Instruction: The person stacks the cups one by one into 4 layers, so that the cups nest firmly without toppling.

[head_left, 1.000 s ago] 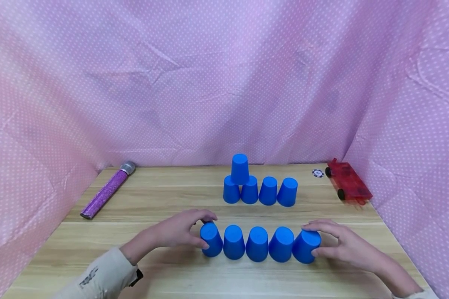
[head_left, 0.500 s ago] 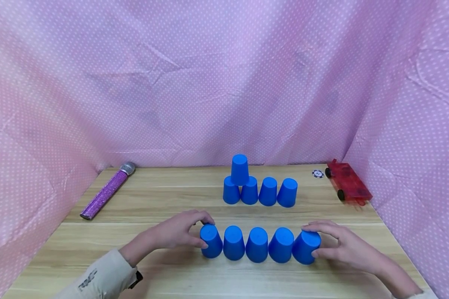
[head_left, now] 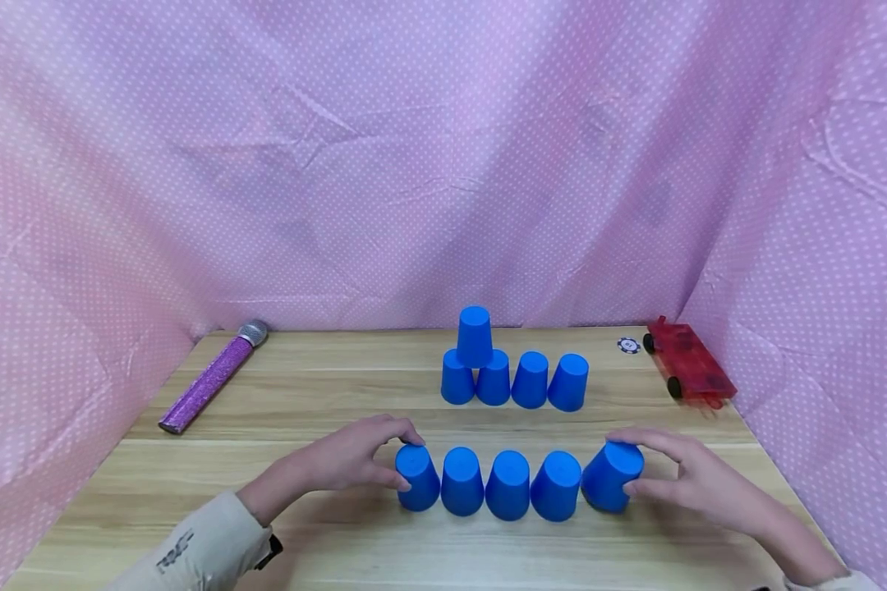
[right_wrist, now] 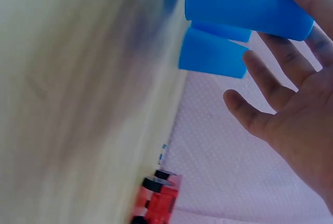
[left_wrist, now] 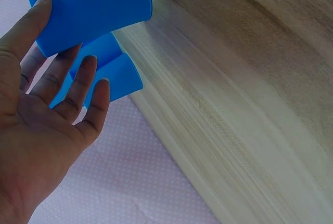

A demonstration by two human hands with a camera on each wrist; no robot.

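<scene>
In the head view, several upside-down blue cups stand in a front row on the wooden table (head_left: 281,410). My left hand (head_left: 351,455) holds the leftmost cup (head_left: 417,479) from the side, thumb on its near side. At the other end, my right hand (head_left: 698,476) grips the rightmost cup (head_left: 612,478) between thumb and fingers. That cup leans and stands slightly apart from its neighbour (head_left: 557,487). The left wrist view shows the thumb against the left cup (left_wrist: 99,11). In the right wrist view, the thumb and fingers are round the right cup (right_wrist: 244,3), the lower fingers free.
Behind is a second row of blue cups (head_left: 530,381), with one cup (head_left: 475,337) stacked across its two left ones. A purple microphone (head_left: 210,382) lies at left. A poker chip (head_left: 628,345) and a red toy car (head_left: 689,359) are at back right. Pink dotted cloth (head_left: 443,164) surrounds the table.
My right hand has shifted slightly right and away with the rightmost cup, opening a small gap beside its neighbour. My left hand stays about where it was on the leftmost cup.
</scene>
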